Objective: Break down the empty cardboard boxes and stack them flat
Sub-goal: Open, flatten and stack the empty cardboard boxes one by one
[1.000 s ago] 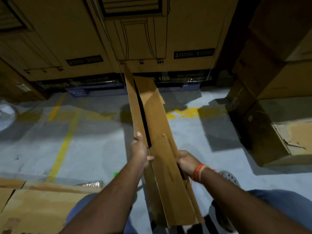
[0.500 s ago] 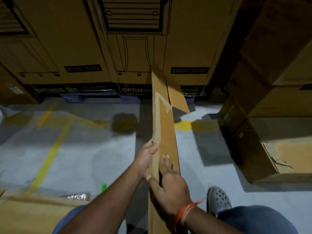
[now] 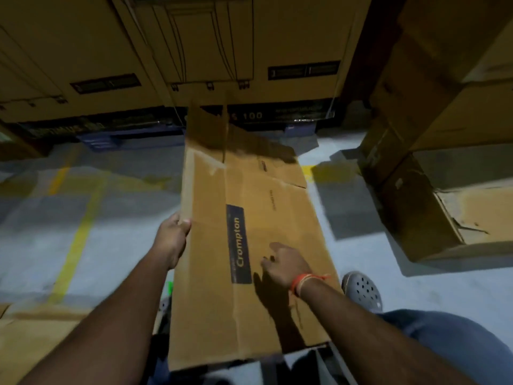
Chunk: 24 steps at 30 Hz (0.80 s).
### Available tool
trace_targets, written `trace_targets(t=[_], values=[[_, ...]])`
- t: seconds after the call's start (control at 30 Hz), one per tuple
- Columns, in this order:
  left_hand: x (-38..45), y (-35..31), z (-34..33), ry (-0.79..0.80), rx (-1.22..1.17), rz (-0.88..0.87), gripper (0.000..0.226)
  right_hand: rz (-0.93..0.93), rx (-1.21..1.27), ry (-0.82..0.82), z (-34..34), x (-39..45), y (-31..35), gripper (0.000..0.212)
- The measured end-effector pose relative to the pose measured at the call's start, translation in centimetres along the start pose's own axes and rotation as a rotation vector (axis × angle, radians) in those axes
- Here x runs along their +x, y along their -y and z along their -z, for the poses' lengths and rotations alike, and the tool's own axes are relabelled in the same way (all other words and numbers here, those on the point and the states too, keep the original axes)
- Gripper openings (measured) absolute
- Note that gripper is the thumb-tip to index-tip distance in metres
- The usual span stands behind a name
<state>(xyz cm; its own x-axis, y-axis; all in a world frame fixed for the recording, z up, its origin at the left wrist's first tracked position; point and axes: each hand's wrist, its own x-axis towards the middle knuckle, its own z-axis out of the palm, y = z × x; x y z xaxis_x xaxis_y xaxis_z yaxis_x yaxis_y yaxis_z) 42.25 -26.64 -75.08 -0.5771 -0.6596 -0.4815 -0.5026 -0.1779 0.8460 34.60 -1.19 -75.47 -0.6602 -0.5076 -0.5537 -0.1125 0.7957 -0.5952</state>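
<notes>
Over grey floor [image 3: 116,245], left hand [image 3: 172,240] grips flattened box [image 3: 249,245]; right hand [image 3: 286,266] rests loosely open.

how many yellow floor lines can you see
2 for certain: a long yellow line running down the floor left of the left hand, and a short yellow patch by the flattened box's right edge. Fainter marks at far left; more may be hidden.
</notes>
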Motion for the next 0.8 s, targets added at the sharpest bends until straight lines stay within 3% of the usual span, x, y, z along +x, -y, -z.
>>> trace_targets(t=[0.13, 0.27, 0.53, 0.8], values=[[2.4, 3.5, -0.9, -0.075, 0.190, -0.028, 0.028, -0.340, 0.040, -0.085, -0.1, 4.3, -7.8, 0.050], [4.8, 7.2, -1.1, -0.162, 0.594, -0.139, 0.032, -0.504, 0.108, -0.112, -2.3, 7.8, -13.1, 0.050], [8.1, 15.3, -3.0, -0.080, 0.536, -0.034, 0.035, -0.655, 0.194, -0.148, -5.3, 14.8, -17.9, 0.060], [10.8, 18.6, -4.2, -0.127, 0.512, 0.187, 0.036, -0.805, 0.170, -0.209, -5.1, 17.4, -25.4, 0.064]])
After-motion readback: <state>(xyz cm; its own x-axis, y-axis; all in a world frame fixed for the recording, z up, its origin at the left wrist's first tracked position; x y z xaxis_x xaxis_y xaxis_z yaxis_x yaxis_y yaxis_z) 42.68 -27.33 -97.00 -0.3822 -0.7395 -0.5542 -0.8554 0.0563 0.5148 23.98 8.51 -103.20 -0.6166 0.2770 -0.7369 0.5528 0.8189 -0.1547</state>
